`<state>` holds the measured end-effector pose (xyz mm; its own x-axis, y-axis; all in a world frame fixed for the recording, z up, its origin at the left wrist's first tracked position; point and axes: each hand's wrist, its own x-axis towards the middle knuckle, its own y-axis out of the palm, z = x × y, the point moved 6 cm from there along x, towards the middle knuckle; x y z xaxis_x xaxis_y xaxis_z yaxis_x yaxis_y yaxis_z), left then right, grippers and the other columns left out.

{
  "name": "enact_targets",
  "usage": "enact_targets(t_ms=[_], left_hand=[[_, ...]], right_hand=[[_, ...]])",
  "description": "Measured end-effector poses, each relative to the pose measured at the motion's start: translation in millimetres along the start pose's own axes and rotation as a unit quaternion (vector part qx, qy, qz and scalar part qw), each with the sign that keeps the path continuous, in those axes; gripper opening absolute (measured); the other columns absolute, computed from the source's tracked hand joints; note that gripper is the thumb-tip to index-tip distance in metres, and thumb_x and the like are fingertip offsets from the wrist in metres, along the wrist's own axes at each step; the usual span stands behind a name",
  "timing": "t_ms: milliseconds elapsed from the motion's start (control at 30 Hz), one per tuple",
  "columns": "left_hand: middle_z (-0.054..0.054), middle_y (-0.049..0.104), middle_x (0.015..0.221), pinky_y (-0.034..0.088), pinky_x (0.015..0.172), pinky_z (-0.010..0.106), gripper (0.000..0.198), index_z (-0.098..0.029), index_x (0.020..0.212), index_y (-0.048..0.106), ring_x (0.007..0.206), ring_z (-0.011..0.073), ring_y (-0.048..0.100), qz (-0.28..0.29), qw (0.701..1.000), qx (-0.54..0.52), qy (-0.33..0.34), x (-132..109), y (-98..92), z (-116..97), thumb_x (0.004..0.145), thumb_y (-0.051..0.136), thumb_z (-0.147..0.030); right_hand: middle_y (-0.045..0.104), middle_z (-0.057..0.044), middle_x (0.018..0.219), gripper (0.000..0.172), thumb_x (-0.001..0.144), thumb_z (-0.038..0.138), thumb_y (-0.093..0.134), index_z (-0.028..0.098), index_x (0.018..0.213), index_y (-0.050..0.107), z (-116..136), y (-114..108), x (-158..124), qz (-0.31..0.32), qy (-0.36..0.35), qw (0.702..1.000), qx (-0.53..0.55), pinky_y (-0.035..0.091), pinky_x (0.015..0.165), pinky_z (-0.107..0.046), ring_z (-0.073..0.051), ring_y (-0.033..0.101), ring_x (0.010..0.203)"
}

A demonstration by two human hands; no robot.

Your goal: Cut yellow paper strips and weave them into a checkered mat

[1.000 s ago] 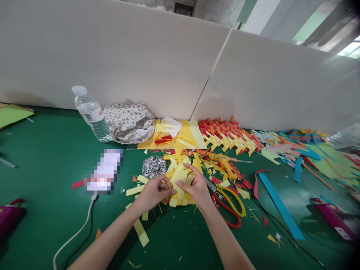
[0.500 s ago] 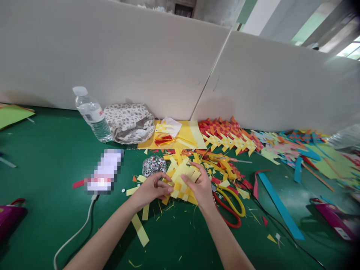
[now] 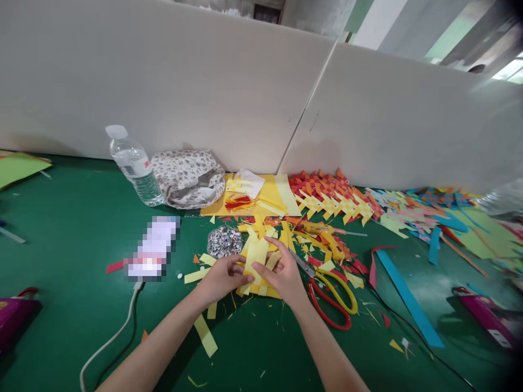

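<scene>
Both hands hold a woven piece of yellow paper strips just above the green table. My left hand pinches its left edge with closed fingers. My right hand grips its right side, thumb on top. Loose yellow strips stick up from the weave. Red-and-yellow scissors lie right of my right hand. A round dish of googly eyes sits just beyond my left hand.
A water bottle and a patterned cloth pouch stand at the back by the white partition. Finished woven paper fish and coloured scraps spread to the right. A blue strip, a white cable and a black cable lie on the table.
The woven piece was turned and shifted between my hands. My right thumb has come over its top, and the strips now point up and left.
</scene>
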<state>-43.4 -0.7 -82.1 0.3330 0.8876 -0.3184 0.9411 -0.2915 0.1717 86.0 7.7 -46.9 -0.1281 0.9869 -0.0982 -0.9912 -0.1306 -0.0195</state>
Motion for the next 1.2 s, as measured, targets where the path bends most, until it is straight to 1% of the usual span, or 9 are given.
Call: enact_targets(t_ms=[100,233,433,567,700,833,967,1067,1200], left_hand=[[-0.007,0.05,0.051,0.034,0.047,0.02,0.031,-0.015,0.085,0.057,0.046,0.0079,0.046,-0.013,1.0,-0.004,0.01,2,-5.8,0,0.059,0.071,-0.024],[0.0,0.061,0.063,0.043,0.057,0.025,0.027,-0.015,0.082,0.06,0.061,0.0148,0.058,-0.002,1.0,-0.006,0.02,2,-8.4,-2,0.061,0.07,-0.029],[0.005,0.068,0.084,0.047,0.074,0.033,0.035,-0.017,0.092,0.063,0.076,0.0185,0.062,0.061,0.997,-0.046,0.024,0,3.0,-4,0.06,0.071,-0.028],[0.005,0.069,0.082,0.048,0.072,0.032,0.035,-0.016,0.091,0.065,0.074,0.0198,0.063,0.067,0.997,-0.034,0.012,0,4.9,0,0.06,0.071,-0.031],[0.005,0.069,0.082,0.048,0.07,0.031,0.036,-0.016,0.093,0.065,0.072,0.0187,0.063,0.073,0.996,-0.051,0.003,-1,6.0,1,0.061,0.071,-0.03],[0.006,0.069,0.085,0.048,0.068,0.03,0.039,-0.016,0.095,0.065,0.073,0.0186,0.063,0.067,0.996,-0.058,0.0,-2,6.1,-1,0.06,0.072,-0.03],[0.005,0.069,0.082,0.047,0.066,0.028,0.041,-0.017,0.093,0.065,0.072,0.0181,0.062,0.059,0.996,-0.063,0.003,-2,6.1,-3,0.057,0.074,-0.031],[0.003,0.069,0.075,0.047,0.063,0.027,0.034,-0.016,0.085,0.067,0.068,0.0175,0.062,0.047,0.997,-0.067,-0.007,-2,5.4,-1,0.056,0.074,-0.033],[0.001,0.068,0.066,0.047,0.06,0.025,0.025,-0.016,0.069,0.066,0.062,0.0155,0.061,-0.032,0.995,-0.09,0.0,-1,-3.2,-4,0.051,0.077,-0.031]], right_hand=[[0.065,-0.003,0.083,0.063,0.064,0.029,0.07,0.023,0.119,0.04,2,-10,4,0.017,0.005,1.0,-0.004,0.048,0.073,-0.033,-0.021,0.062,0.081],[0.064,-0.002,0.076,0.065,0.065,0.027,0.068,0.022,0.122,0.038,1,-22,8,0.025,0.005,0.999,-0.026,0.048,0.064,-0.031,-0.018,0.061,0.069],[0.063,0.0,0.07,0.06,0.065,0.025,0.067,0.022,0.119,0.04,3,-15,3,0.017,-0.009,0.999,-0.038,0.049,0.062,-0.029,-0.017,0.061,0.066],[0.063,0.0,0.07,0.053,0.065,0.028,0.067,0.022,0.113,0.046,5,-9,1,0.018,-0.011,0.998,-0.055,0.051,0.063,-0.029,-0.017,0.061,0.066],[0.06,0.0,0.074,0.044,0.063,0.027,0.07,0.022,0.103,0.052,3,-11,3,-0.008,-0.024,0.998,-0.055,0.051,0.062,-0.027,-0.015,0.06,0.065],[0.059,0.0,0.073,0.035,0.061,0.029,0.071,0.021,0.091,0.056,-2,-10,4,-0.03,-0.035,0.998,-0.046,0.051,0.059,-0.026,-0.015,0.06,0.064],[0.06,-0.001,0.072,0.034,0.061,0.031,0.071,0.021,0.089,0.056,-4,-6,2,-0.049,-0.038,0.997,-0.042,0.051,0.059,-0.027,-0.016,0.061,0.064],[0.062,-0.002,0.073,0.035,0.062,0.032,0.071,0.021,0.091,0.054,-1,-4,0,-0.046,-0.035,0.998,-0.035,0.051,0.062,-0.029,-0.017,0.062,0.066],[0.066,-0.006,0.089,0.038,0.066,0.033,0.069,0.021,0.097,0.052,6,-6,2,-0.015,-0.036,0.999,-0.025,0.049,0.073,-0.033,-0.02,0.063,0.081]])
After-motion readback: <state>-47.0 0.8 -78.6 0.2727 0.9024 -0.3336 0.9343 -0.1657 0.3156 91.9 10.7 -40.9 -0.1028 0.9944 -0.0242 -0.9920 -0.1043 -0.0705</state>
